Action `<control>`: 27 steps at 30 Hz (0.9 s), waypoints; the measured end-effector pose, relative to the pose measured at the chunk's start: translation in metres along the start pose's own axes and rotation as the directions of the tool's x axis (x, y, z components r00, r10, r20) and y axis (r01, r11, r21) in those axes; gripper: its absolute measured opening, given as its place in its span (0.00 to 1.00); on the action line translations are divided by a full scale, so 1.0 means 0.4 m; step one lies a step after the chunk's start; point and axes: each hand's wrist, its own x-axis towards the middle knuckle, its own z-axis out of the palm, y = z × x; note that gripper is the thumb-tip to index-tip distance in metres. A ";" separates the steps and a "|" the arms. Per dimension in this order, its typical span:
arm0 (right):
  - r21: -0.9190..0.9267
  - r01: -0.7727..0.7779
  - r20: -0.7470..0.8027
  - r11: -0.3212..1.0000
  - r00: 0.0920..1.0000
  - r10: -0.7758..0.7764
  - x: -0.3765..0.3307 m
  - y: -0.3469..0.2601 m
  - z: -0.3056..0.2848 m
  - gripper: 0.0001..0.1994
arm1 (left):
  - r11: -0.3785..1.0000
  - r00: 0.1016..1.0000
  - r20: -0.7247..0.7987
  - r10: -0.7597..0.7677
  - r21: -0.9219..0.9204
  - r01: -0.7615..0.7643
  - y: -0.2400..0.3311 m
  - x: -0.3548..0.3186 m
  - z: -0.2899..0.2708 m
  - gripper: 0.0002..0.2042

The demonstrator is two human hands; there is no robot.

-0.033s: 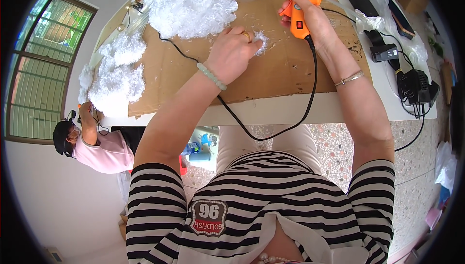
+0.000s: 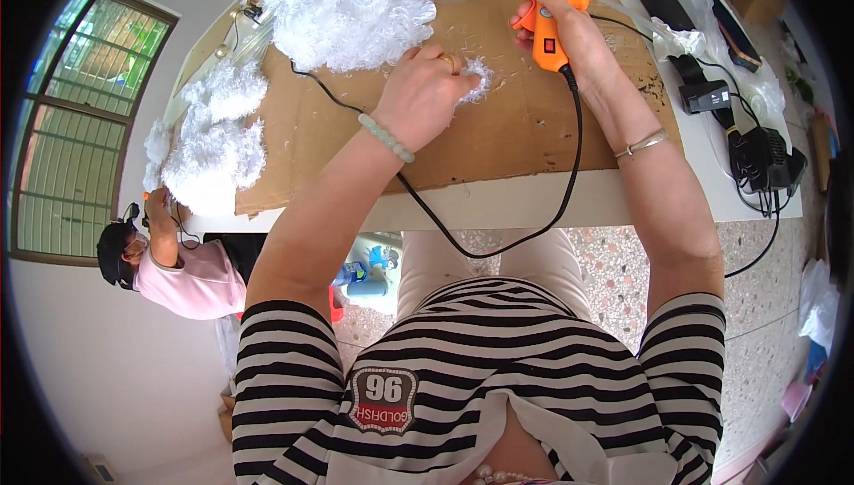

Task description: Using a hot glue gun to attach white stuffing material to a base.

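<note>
Along the near side: surface (image 2: 525,205), white; a black cord (image 2: 578,142) is looping below its edge. Next, cardboard (image 2: 520,142), brown; it is covering much of the surface and carrying small white scraps.

Left hand (image 2: 422,93): it is reaching over the cardboard, thumb touching a white tuft (image 2: 481,81). The other fingertips are hiding behind the hand; whether they are pinching or merely pressing the tuft, cannot tell. The tuft is lying on the cardboard, left of the gun.

Right hand (image 2: 574,31): its fingers are wrapping firmly around an orange glue gun (image 2: 544,36); the nozzle is pointing leftward, apart from the tuft.

Progress, as judged: one tuft is being worked, and the gun is not touching it. No glue is showing at the tuft.

Farther: a white heap (image 2: 347,18) is lying beyond the left hand; more fluff (image 2: 213,138) is lying at the left. Whether these piles are counting as finished or waiting, cannot tell.

Left, beyond the surface's edge: a co-worker (image 2: 191,285) in pink is raising an arm beside the fluff.
</note>
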 end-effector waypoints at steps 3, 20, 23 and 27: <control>-0.001 0.048 0.000 0.999 0.999 -0.048 0.000 0.000 0.004 0.17 | 0.993 0.999 -0.005 -0.045 -0.110 0.044 -0.024 0.004 -0.010 0.13; 0.005 -0.002 0.003 1.000 1.000 0.002 0.016 0.013 -0.005 0.15 | 0.648 0.831 0.218 -0.511 -0.537 0.540 -0.122 -0.045 -0.019 0.08; 0.029 0.004 -0.010 1.000 1.000 -0.003 0.018 0.017 0.000 0.14 | 0.770 0.897 0.158 -0.413 -0.466 0.436 -0.094 -0.016 -0.005 0.10; 0.045 0.013 -0.028 0.999 1.000 -0.012 0.014 0.014 0.002 0.14 | 0.933 0.978 0.033 -0.207 -0.294 0.208 -0.053 0.021 0.027 0.13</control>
